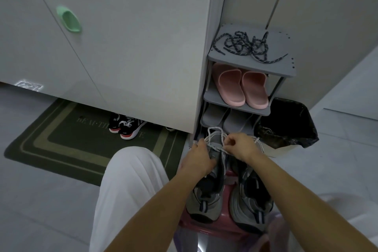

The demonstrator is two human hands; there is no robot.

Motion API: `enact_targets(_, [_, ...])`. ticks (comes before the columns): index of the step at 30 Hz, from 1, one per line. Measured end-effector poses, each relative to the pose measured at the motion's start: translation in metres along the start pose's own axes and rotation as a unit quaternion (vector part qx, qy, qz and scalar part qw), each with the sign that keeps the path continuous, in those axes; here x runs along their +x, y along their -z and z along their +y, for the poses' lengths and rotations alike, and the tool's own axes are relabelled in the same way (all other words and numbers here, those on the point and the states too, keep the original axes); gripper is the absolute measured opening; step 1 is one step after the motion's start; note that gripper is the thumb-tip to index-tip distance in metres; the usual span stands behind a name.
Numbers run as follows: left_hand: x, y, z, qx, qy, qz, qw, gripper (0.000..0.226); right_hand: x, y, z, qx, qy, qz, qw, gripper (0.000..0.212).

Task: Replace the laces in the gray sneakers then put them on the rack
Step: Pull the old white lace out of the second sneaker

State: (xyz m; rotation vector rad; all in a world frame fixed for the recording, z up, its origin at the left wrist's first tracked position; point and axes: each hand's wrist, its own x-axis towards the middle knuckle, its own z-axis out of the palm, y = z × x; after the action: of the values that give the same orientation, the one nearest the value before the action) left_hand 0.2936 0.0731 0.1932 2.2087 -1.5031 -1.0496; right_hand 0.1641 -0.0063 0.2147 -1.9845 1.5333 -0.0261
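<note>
The 2 bare forearms reach forward and converge, the left hand [199, 157] curled round the sneaker [206, 204], the right hand [243, 145] bent at the wrist, pinching the lace [214, 146].

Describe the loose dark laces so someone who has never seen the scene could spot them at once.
Find the gray shoe rack in the corner right of the white cabinet. On its top shelf, above the pink slippers, lies a tangle of dark laces. Unlike the white lace in the gray sneaker below, they are navy with pale flecks and attached to no shoe.
</note>
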Motion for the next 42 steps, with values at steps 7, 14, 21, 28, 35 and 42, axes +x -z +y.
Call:
enact_targets(7, [-0.006,0.002,0.001,-0.033,0.000,0.010,0.999,0.057,-0.001,-0.007,0.007,0.081,-0.034,0.106,0.991,0.018])
enact_targets(14, [-0.008,0.003,0.003,-0.049,0.007,0.014,0.999,0.057,-0.004,-0.002,-0.002,0.029,-0.063,0.010,0.998,0.035])
enact_targets(21, [-0.008,0.002,0.002,-0.051,0.017,0.019,0.998,0.057,0.002,0.002,0.003,0.104,-0.076,0.057,0.990,0.026])
enact_targets(28, [-0.007,0.000,0.003,-0.050,0.013,0.015,0.999,0.061,0.006,0.022,0.018,0.360,-0.128,0.171,0.908,0.025])
enact_targets(35, [-0.008,0.000,0.004,-0.036,0.019,0.020,0.999,0.060,-0.009,0.009,-0.004,0.013,-0.040,0.003,0.999,0.019])
enact_targets(42, [-0.008,-0.002,0.004,-0.037,0.021,0.021,0.999,0.059,-0.008,0.000,-0.016,-0.038,-0.031,0.028,0.998,0.022])
